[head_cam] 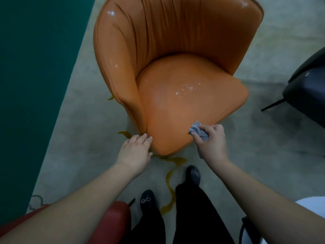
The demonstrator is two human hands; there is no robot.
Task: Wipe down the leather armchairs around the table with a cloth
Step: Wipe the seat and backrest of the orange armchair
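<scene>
Gripping a grey cloth [198, 131], the right hand [210, 141] touches the orange armchair [175, 76]; the left hand [135, 152] rests open.

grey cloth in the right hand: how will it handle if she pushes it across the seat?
The cloth looks limp: it sits crumpled in the right hand, so it will likely bunch rather than slide flat. The orange seat looks glossy, so it probably glides easily. It seems light for its size.

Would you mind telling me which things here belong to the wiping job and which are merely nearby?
Part of the job:
orange armchair
grey cloth, held in the right hand
left hand, at the seat's front edge

Merely nearby:
black chair
red chair
patterned carpet
</scene>
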